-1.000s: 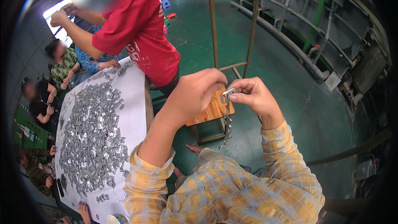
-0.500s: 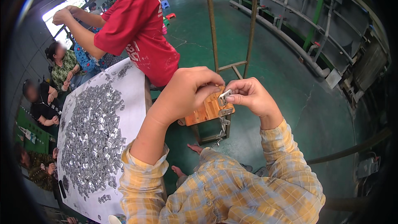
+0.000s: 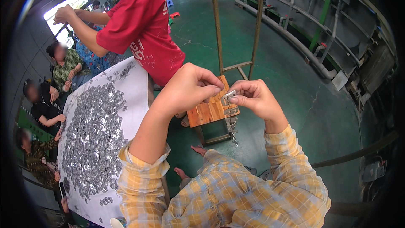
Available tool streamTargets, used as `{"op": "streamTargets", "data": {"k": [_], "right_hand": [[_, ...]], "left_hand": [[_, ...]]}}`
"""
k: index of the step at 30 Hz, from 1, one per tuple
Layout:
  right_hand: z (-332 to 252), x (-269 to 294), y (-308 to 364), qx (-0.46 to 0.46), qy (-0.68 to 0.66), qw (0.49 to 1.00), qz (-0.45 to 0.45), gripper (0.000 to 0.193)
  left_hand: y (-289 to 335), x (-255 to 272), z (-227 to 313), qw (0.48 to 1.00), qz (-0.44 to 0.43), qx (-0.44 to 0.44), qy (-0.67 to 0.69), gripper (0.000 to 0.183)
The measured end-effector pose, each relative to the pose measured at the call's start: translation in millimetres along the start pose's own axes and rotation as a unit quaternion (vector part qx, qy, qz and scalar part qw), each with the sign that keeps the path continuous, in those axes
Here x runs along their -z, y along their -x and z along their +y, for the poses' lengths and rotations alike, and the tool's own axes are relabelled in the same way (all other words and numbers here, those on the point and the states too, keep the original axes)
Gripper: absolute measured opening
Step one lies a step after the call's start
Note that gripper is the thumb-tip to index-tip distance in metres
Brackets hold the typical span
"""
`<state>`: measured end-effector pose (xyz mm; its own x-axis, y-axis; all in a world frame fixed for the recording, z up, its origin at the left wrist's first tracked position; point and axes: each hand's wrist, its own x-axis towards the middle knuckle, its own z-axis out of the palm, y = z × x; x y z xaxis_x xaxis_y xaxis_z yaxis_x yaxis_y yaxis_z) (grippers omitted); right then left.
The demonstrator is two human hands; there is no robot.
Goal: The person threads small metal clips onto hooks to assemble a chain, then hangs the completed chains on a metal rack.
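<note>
Between the thumb and fingers of my right hand (image 3: pixel 258 99) is a small silver metal buckle (image 3: pixel 228 97), shaped like a frame with a slot. Below it hangs a string of similar metal buckles (image 3: pixel 231 122), one under another, in front of a wooden stool. My left hand (image 3: pixel 190 88) is raised just left of the buckle, a small gap away. Its thumb and forefinger are pinched together; whatever may be between them is too small to make out.
On the left, a white-covered table (image 3: pixel 137 86) bears a large heap of silver metal pieces (image 3: pixel 95 139). A person in a red shirt (image 3: pixel 143 21) stands beside it, and several people sit along its far side. The wooden stool (image 3: pixel 206 112) and a metal frame (image 3: pixel 219 38) stand ahead; pipes (image 3: pixel 287 38) run along the right.
My left hand has moved slightly left, away from the buckle. My right hand has barely moved. The hanging string has swung a little, and the person in red has shifted slightly right.
</note>
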<state>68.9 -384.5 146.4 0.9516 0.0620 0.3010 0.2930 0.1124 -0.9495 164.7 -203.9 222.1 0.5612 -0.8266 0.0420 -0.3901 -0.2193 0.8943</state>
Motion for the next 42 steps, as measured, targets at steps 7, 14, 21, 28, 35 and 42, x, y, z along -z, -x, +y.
{"op": "streamTargets", "data": {"k": [7,14,21,28,35,42], "right_hand": [[3,-5,3,0.025,0.094,0.995,0.031,0.013],[2,-11,5,0.070,0.215,0.973,0.046,0.012],[12,-11,6,0.069,0.177,0.980,0.060,0.011],[14,-11,3,0.073,0.176,0.980,0.049,0.011],[19,-3,2,0.052,0.007,0.999,0.006,0.013],[19,7,1,0.026,-0.131,0.991,0.021,0.019]], "left_hand": [[-10,3,20,0.982,-0.062,0.022,-0.179,0.012],[-16,5,25,0.978,-0.128,0.092,-0.139,0.012],[-17,4,22,0.975,-0.150,0.109,-0.123,0.011],[-19,2,25,0.973,-0.154,0.109,-0.134,0.011],[-18,5,24,0.982,-0.151,0.097,-0.060,0.014],[-14,-6,24,0.986,-0.066,-0.124,-0.088,0.011]]}}
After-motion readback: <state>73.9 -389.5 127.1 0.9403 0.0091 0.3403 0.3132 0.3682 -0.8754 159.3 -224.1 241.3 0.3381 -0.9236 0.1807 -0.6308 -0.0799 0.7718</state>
